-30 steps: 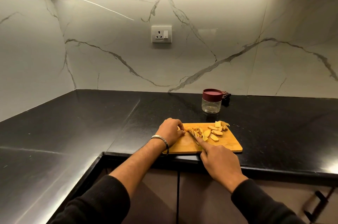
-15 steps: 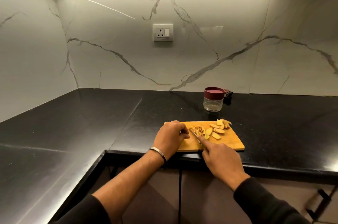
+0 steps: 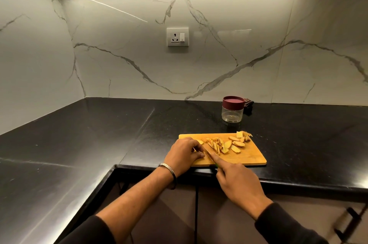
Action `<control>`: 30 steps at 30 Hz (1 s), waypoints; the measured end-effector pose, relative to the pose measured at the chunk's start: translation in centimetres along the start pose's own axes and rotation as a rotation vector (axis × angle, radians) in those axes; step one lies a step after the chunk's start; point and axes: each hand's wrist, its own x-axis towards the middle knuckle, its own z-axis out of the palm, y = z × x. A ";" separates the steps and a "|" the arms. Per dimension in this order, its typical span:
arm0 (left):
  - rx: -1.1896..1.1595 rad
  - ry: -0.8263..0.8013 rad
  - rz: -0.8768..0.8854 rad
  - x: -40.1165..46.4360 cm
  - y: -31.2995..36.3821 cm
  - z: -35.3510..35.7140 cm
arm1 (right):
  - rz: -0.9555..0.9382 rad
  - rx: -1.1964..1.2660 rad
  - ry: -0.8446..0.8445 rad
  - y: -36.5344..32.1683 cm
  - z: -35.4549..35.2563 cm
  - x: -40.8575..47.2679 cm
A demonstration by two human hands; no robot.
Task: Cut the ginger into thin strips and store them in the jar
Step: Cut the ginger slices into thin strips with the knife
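A wooden cutting board [image 3: 251, 156] lies at the counter's front edge. On it are a heap of thin ginger strips [image 3: 216, 144] and several flat ginger slices [image 3: 236, 144] to their right. My left hand [image 3: 184, 154] rests on the board's left part, fingers curled over a ginger piece [image 3: 200, 141] that peeks out beyond them. My right hand [image 3: 237, 180] grips a knife [image 3: 209, 155], forefinger along its back, blade next to my left fingers. A clear jar [image 3: 232, 112] with a maroon lid stands closed behind the board.
The black counter [image 3: 99, 134] wraps round an L-shaped corner under marble walls. A small dark object [image 3: 249, 104] lies behind the jar. A wall socket [image 3: 177, 37] sits above. A cabinet handle [image 3: 350, 221] shows at the lower right.
My left hand has slid a little toward me on the board, and the knife has come left with it, away from the strip heap. The camera has tilted slightly.
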 end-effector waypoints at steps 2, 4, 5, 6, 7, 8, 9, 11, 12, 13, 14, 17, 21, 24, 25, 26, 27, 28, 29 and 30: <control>-0.004 -0.001 0.015 0.1 -0.1 -0.1 | 0.001 0.005 -0.002 -0.1 0.0 -0.1; -0.007 -0.017 0.037 0.3 -0.4 -0.2 | -0.002 0.024 0.003 -0.1 -0.1 0.0; -0.010 -0.026 0.045 0.3 -0.6 -0.3 | -0.008 0.036 0.001 -0.1 -0.1 0.1; -0.009 -0.033 0.054 0.4 -0.8 -0.4 | -0.014 0.046 -0.003 -0.2 -0.2 0.1; -0.006 -0.034 0.065 0.4 -0.9 -0.4 | -0.019 0.049 -0.010 -0.3 -0.3 0.1; -0.001 -0.034 0.077 0.4 -1.1 -0.4 | -0.021 0.048 -0.015 -0.4 -0.3 0.0; 0.003 -0.031 0.089 0.4 -1.2 -0.3 | -0.019 0.045 -0.022 -0.5 -0.4 0.0; 0.004 -0.021 0.111 0.4 -1.4 -0.3 | -0.020 0.034 -0.032 -0.7 -0.4 0.0; 0.004 -0.018 0.122 0.4 -1.4 -0.3 | -0.021 0.028 -0.034 -0.9 -0.3 0.0; 0.008 -0.019 0.134 0.4 -1.5 -0.4 | -0.021 0.023 -0.036 -1.0 -0.2 0.0; 0.018 -0.019 0.152 0.5 -1.5 -0.5 | -0.022 0.017 -0.038 -1.1 -0.2 0.1; 0.042 -0.016 0.189 0.6 -1.5 -0.6 | -0.029 -0.021 -0.031 -1.2 -0.2 0.4; 0.054 -0.004 0.198 0.5 -1.9 -0.4 | -0.039 -0.070 -0.030 -1.4 -0.4 0.7; 0.060 0.007 0.206 0.4 -1.9 -0.2 | -0.051 -0.095 -0.041 -1.4 -0.4 0.9; 0.057 0.012 0.205 0.4 -2.0 -0.2 | -0.057 -0.105 -0.039 -1.3 -0.5 0.9; 0.053 0.016 0.202 0.4 -2.0 -0.1 | -0.062 -0.116 -0.035 -1.3 -0.5 1.0; 0.050 0.017 0.201 0.5 -2.0 -0.1 | -0.065 -0.125 -0.034 -1.3 -0.5 1.1; 0.047 0.017 0.200 0.5 -2.1 -0.1 | -0.065 -0.128 -0.038 -1.4 -0.5 1.2; 0.044 0.017 0.200 0.5 -2.1 -0.1 | -0.063 -0.122 -0.050 -1.4 -0.5 1.3; 0.043 0.018 0.201 0.4 -2.2 0.0 | -0.061 -0.106 -0.064 -1.3 -0.5 1.4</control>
